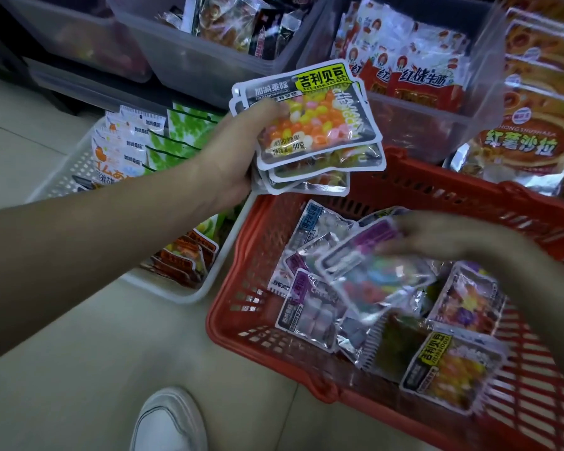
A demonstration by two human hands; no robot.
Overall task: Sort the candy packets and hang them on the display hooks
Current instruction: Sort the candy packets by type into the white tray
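My left hand [238, 151] grips a stack of several jelly-bean candy packets [319, 125] with yellow labels, held above the left rim of the red basket [241, 288]. My right hand [437, 236], blurred by motion, pinches a packet with a purple label [368, 275] over the basket. More candy packets lie loose inside the basket, among them a yellow-label jelly-bean packet [450, 375] at the near right and a purple-label packet of pale cubes [310, 310]. No display hooks are in view.
A white perforated tray [209, 281] holding orange, green and white snack packets stands left of the basket. Clear plastic bins [209, 56] of snacks sit behind. Large orange bags [534, 125] are stacked at the right. My white shoe [170, 421] is on the tiled floor.
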